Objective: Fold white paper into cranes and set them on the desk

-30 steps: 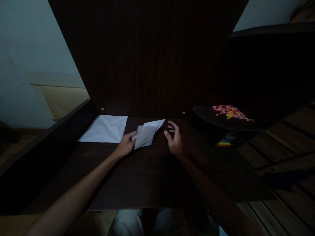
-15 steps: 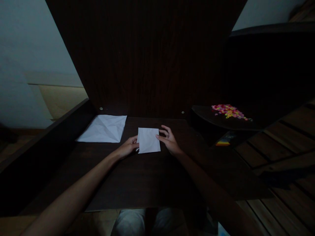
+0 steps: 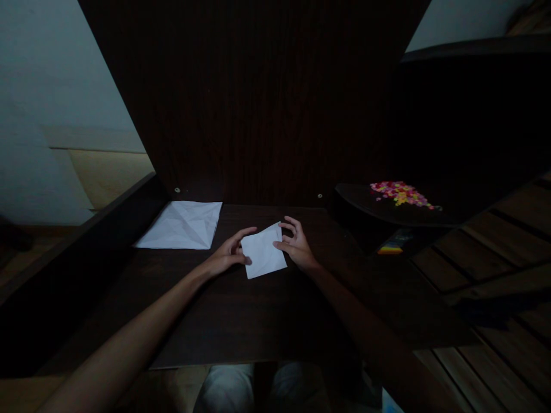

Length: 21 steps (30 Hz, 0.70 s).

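Observation:
A small square of folded white paper (image 3: 264, 252) is held tilted between my two hands over the dark desk. My left hand (image 3: 229, 252) grips its left edge, the thumb on the front face and the other fingers partly behind. At the right edge, my right hand (image 3: 298, 244) pinches the paper with the thumb in front, its other fingers curled beyond the edge. Further left lies a larger creased white paper sheet (image 3: 183, 225), flat on the desk near the back panel.
The dark wooden desk (image 3: 241, 321) has a raised side board (image 3: 77, 235) on the left and a tall back panel (image 3: 258, 103). On a curved shelf (image 3: 357, 201) at right lies a pile of small pink, red and yellow pieces (image 3: 402, 194). A slatted wooden surface (image 3: 499, 281) stands beyond.
The folded paper has turned counterclockwise, its right side now higher. My left thumb has come onto its front face and the left fingers have spread upward. The larger sheet stays put.

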Each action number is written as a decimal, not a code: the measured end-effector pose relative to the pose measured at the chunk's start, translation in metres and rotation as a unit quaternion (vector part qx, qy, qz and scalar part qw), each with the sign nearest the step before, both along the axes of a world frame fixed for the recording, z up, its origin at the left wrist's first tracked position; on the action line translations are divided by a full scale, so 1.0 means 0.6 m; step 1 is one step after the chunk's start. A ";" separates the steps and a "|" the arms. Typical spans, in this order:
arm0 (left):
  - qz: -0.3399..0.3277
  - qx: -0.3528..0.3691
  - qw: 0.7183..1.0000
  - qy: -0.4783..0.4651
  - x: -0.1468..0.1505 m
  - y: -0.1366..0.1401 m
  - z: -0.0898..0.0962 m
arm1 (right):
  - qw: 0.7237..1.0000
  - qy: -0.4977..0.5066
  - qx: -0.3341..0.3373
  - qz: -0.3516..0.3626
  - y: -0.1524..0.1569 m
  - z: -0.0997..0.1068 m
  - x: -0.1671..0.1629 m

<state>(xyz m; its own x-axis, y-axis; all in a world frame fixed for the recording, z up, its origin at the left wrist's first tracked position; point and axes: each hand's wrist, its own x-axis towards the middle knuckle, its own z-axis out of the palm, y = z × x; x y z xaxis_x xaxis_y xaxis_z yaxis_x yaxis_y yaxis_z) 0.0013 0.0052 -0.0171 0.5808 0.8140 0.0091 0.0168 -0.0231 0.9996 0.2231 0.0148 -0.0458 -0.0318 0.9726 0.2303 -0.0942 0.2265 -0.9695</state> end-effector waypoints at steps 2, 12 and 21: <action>0.012 -0.002 1.000 -0.007 0.000 0.001 0.002 | 1.000 0.010 -0.001 0.000 -0.001 0.002 -0.001; 0.108 -0.005 0.994 -0.006 0.006 0.004 -0.003 | 0.998 0.015 -0.028 0.058 -0.009 0.008 -0.007; 0.076 -0.073 0.994 0.015 0.007 0.001 -0.003 | 0.983 0.025 -0.105 0.145 -0.015 0.010 -0.014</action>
<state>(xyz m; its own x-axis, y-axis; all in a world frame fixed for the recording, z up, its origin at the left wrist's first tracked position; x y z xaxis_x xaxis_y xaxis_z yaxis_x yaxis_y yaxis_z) 0.0052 0.0059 -0.0187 0.4495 0.8834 -0.1323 0.0397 0.1283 0.9909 0.2149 0.0058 -0.0398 -0.3087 0.9506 0.0329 -0.1740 -0.0225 -0.9845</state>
